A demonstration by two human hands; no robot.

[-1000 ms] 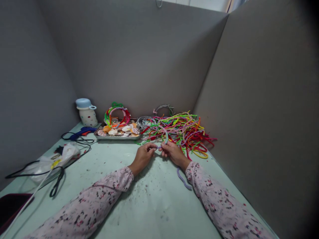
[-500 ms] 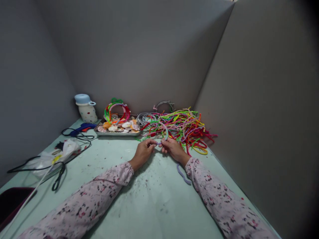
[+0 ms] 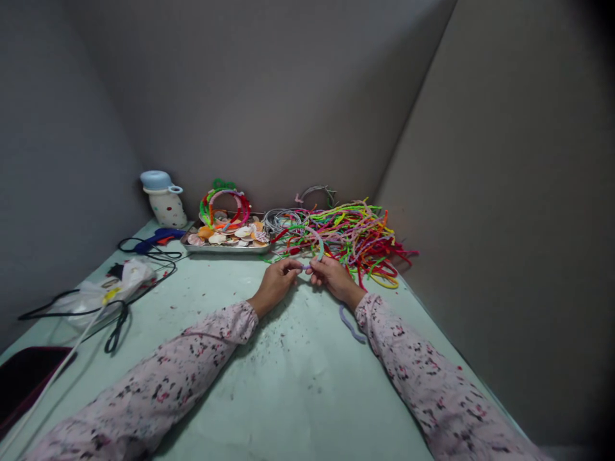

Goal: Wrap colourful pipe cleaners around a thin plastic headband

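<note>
In the head camera's view, two arms in pink patterned sleeves reach across a pale green table, and the hands nearly meet near the middle. The left hand has its grip closed, thumb and finger pinching a fuzzy lilac strand that spans the small gap between the hands. The right hand has its grip closed on a curved band, pale green near the fingers, which arches up and away toward a heap of bright fuzzy stems. A loose-looking lilac length lies beside the right cuff; whether it joins the held strand cannot be told. Behind the hands, to the left, a metal tray of shells has colourful wrapped hoops standing in it, with coiled grey wire just beside. The step in hand appears to be winding lilac onto the band; the next move probably calls for a steady right hold while the left fingers turn the strand round snugly
</note>
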